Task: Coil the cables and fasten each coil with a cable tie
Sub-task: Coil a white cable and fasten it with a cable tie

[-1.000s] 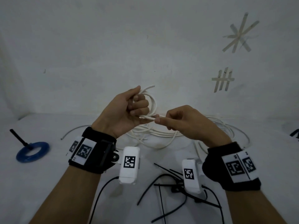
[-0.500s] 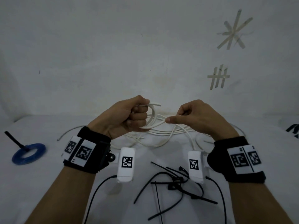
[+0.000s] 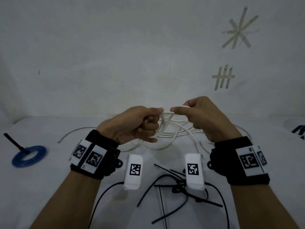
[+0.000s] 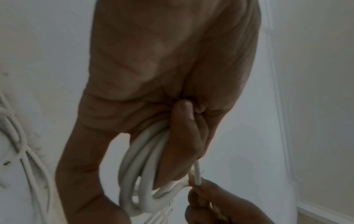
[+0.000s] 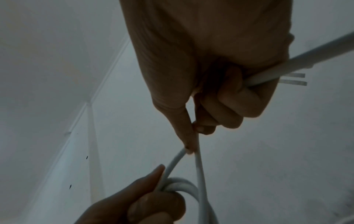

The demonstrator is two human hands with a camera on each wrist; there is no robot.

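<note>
Blue coil [image 3: 29,156] with black tie lies far left on bench [image 3: 49,187]. Left hand [image 3: 133,123] fisted around loops of white cable [image 3: 162,128], held above bench. Right hand [image 3: 200,116] pinches a strand of it. Loose cable ties [image 3: 173,189] near front.

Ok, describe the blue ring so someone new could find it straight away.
Start at the white table and look to its far left edge, left of the left hand. The blue ring lies flat there, alone, with a black cable tie fastened on it; nothing else is blue.
</note>
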